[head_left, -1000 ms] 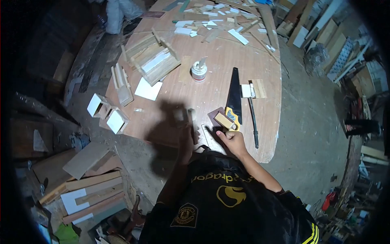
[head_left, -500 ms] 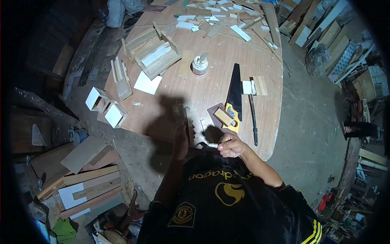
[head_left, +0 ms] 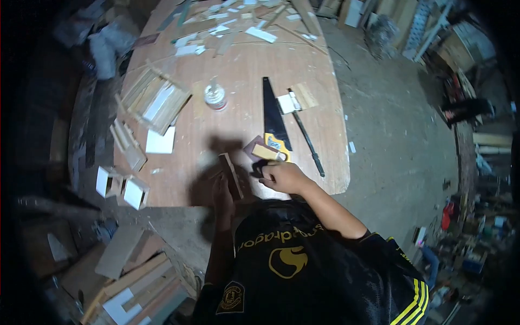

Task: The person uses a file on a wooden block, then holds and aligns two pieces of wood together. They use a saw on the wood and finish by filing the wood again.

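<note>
My left hand (head_left: pixel 223 194) is closed around a narrow wooden piece (head_left: pixel 232 176), which stands tilted on edge at the table's near edge. My right hand (head_left: pixel 283 177) is curled shut over the table, right of that piece; what its fingers hold is hidden and blurred. Just beyond the right hand, a light wooden block (head_left: pixel 266 152) lies over a brown sheet (head_left: pixel 251 146), beside the yellow handle of a handsaw (head_left: pixel 274 108). A long dark tool (head_left: pixel 310 143) with a thicker handle lies further right.
A wooden table (head_left: pixel 238 70) carries a white jar (head_left: pixel 215 97) with a brush in it, a wooden box frame (head_left: pixel 154 100), small white-faced boxes (head_left: pixel 135 192) and a white panel (head_left: pixel 161 140). Offcuts (head_left: pixel 261 34) litter the far end. Boards (head_left: pixel 135 287) are piled on the floor at left.
My view has shifted, so the table items sit further left. My right hand has moved forward from my shirt to near the block. The wooden piece in my left hand now shows more clearly.
</note>
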`<state>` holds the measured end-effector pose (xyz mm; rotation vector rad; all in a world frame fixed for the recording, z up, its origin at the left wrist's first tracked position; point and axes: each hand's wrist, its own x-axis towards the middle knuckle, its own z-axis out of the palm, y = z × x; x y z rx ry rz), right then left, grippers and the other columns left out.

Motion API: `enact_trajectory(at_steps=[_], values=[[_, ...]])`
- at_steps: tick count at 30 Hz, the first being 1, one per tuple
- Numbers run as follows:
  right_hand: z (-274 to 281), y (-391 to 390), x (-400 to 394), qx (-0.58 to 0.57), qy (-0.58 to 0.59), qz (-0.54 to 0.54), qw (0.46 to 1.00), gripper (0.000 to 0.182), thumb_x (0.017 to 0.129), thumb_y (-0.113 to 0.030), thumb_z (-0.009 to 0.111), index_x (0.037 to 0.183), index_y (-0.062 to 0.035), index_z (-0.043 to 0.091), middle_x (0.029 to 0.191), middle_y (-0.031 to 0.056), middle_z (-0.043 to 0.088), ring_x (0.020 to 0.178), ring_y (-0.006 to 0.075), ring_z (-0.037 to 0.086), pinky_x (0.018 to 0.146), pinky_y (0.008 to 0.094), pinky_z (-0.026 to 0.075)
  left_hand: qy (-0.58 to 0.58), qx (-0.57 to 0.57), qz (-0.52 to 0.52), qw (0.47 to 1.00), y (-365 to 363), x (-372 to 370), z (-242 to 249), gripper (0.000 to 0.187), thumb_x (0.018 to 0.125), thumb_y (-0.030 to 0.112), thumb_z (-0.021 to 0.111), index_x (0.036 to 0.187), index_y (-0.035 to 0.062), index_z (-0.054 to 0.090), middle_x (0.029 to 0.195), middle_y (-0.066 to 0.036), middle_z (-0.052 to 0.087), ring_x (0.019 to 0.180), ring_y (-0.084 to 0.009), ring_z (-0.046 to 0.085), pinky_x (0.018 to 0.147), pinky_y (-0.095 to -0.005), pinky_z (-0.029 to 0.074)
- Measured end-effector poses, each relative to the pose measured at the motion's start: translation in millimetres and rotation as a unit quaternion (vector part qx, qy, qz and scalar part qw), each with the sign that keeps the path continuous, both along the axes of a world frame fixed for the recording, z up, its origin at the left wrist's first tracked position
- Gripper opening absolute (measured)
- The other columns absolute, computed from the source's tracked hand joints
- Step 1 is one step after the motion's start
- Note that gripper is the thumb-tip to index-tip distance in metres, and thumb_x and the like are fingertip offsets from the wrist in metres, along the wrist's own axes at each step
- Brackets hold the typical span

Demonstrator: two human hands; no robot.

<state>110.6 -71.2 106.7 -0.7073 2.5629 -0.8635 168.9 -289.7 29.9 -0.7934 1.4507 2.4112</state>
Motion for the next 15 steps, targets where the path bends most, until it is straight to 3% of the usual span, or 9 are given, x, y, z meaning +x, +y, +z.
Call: enact_trajectory(at_steps=[2, 3, 4, 8, 10, 12, 13, 14, 15], values=[[-10, 13, -3, 0.012, 0.110, -0.019, 0.994, 0.022, 0.082, -0.033, 0.068, 0.079, -0.0115, 0.062, 0.085, 0.0092, 0.061, 0.087, 0.0319, 0.061, 0.075, 0.0429, 0.048, 0.005, -0.056, 0.014, 0.998, 9, 0, 6, 0.034, 0.102, 0.031, 0.040, 0.105, 0.0025, 0.059, 0.084, -0.012, 0.067, 0.071, -0.0214, 0.066, 0.063, -0.0335, 0.053], [-10, 19, -1, 0.017, 0.109, -0.038, 0.993, 0.022, 0.082, -0.033, 0.068, 0.079, -0.0115, 0.062, 0.085, 0.0092, 0.061, 0.087, 0.0319, 0.061, 0.075, 0.0429, 0.048, 0.003, -0.086, 0.021, 0.996, 1, 5, -43, 0.034, 0.102, 0.031, 0.040, 0.105, 0.0032, 0.059, 0.087, -0.011, 0.067, 0.073, -0.0210, 0.066, 0.064, -0.0334, 0.053], [-10, 24, 1, 0.016, 0.117, -0.067, 0.991, 0.021, 0.081, -0.032, 0.069, 0.079, -0.0121, 0.062, 0.086, 0.0087, 0.060, 0.090, 0.0308, 0.059, 0.077, 0.0418, 0.047, 0.002, -0.084, 0.001, 0.996, 2, 6, -43, 0.034, 0.102, 0.031, 0.040, 0.105, 0.0032, 0.059, 0.087, -0.011, 0.067, 0.073, -0.0210, 0.066, 0.064, -0.0334, 0.053], [-26, 52, 8, -0.046, 0.077, -0.169, 0.982, 0.020, 0.078, -0.032, 0.072, 0.081, -0.0137, 0.064, 0.091, 0.0090, 0.057, 0.095, 0.0297, 0.056, 0.079, 0.0403, 0.047, -0.051, -0.024, -0.081, 0.995, 18, -10, -29, 0.043, 0.101, 0.029, 0.048, 0.129, -0.0035, 0.052, 0.113, -0.011, 0.060, 0.102, -0.0190, 0.060, 0.088, -0.0310, 0.049], [-35, 65, 11, -0.064, 0.014, -0.220, 0.973, 0.021, 0.080, -0.036, 0.070, 0.085, -0.0157, 0.067, 0.091, 0.0096, 0.056, 0.095, 0.0303, 0.055, 0.078, 0.0397, 0.047, -0.036, -0.145, -0.087, 0.985, 32, -22, -26, 0.047, 0.101, 0.031, 0.048, 0.132, -0.0045, 0.050, 0.120, -0.013, 0.057, 0.111, -0.0209, 0.056, 0.096, -0.0317, 0.045], [-25, 75, 11, 0.043, 0.012, -0.274, 0.961, 0.026, 0.084, -0.041, 0.066, 0.089, -0.0156, 0.070, 0.098, 0.0117, 0.059, 0.097, 0.0315, 0.056, 0.079, 0.0399, 0.047, -0.036, -0.134, -0.129, 0.982, 49, -36, -8, 0.048, 0.101, 0.031, 0.047, 0.133, -0.0042, 0.049, 0.125, -0.014, 0.055, 0.115, -0.0224, 0.053, 0.100, -0.0319, 0.042], [-39, 77, 13, -0.038, 0.113, -0.326, 0.938, 0.040, 0.083, -0.046, 0.069, 0.084, -0.0063, 0.067, 0.081, 0.0128, 0.061, 0.074, 0.0323, 0.059, 0.064, 0.0406, 0.046, -0.031, -0.125, -0.125, 0.984, 58, -43, -4, 0.045, 0.101, 0.030, 0.046, 0.132, -0.0015, 0.050, 0.121, -0.011, 0.057, 0.111, -0.0213, 0.055, 0.096, -0.0326, 0.044], [-45, 87, 10, -0.039, 0.113, -0.335, 0.935, 0.040, 0.083, -0.046, 0.069, 0.084, -0.0063, 0.067, 0.081, 0.0128, 0.061, 0.074, 0.0323, 0.059, 0.064, 0.0406, 0.046, -0.028, -0.117, -0.119, 0.986, 65, -49, 0, 0.042, 0.101, 0.029, 0.046, 0.131, 0.0012, 0.052, 0.117, -0.009, 0.059, 0.107, -0.0202, 0.056, 0.093, -0.0332, 0.046], [-52, 98, 3, -0.067, -0.016, -0.333, 0.940, 0.042, 0.084, -0.047, 0.067, 0.084, -0.0051, 0.068, 0.073, 0.0127, 0.060, 0.069, 0.0302, 0.059, 0.063, 0.0405, 0.046, -0.019, -0.082, -0.120, 0.989, 75, -55, 8, 0.043, 0.100, 0.031, 0.047, 0.132, 0.0016, 0.052, 0.119, -0.010, 0.058, 0.108, -0.0202, 0.057, 0.093, -0.0330, 0.046]])
